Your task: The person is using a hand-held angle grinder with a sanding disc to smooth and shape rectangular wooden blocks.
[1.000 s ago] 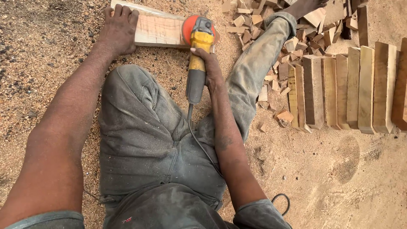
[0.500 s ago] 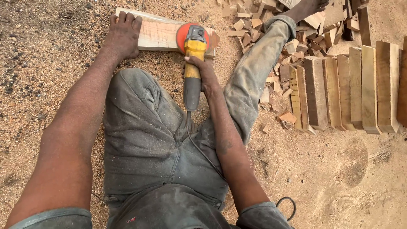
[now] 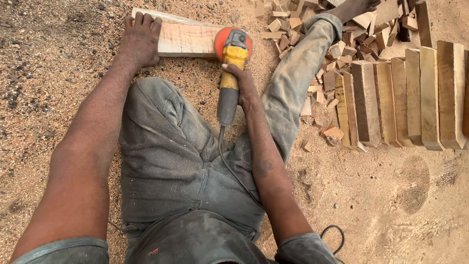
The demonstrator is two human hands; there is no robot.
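Sawdust-covered ground carries the work, with the person seated, legs spread around it. Left hand lies flat on the near end of a pale wooden plank, fingers together and curled over its far edge, pinning it down. Right hand, fingers clamped around the grip, holds a yellow angle grinder whose orange disc rests on the plank's right end (contact seems flat). Judged step: sanding the plank face. Continuing calls for steady downward hold and an even sweep leftwards. To the right stand a row of cut wooden blocks and scattered offcuts.
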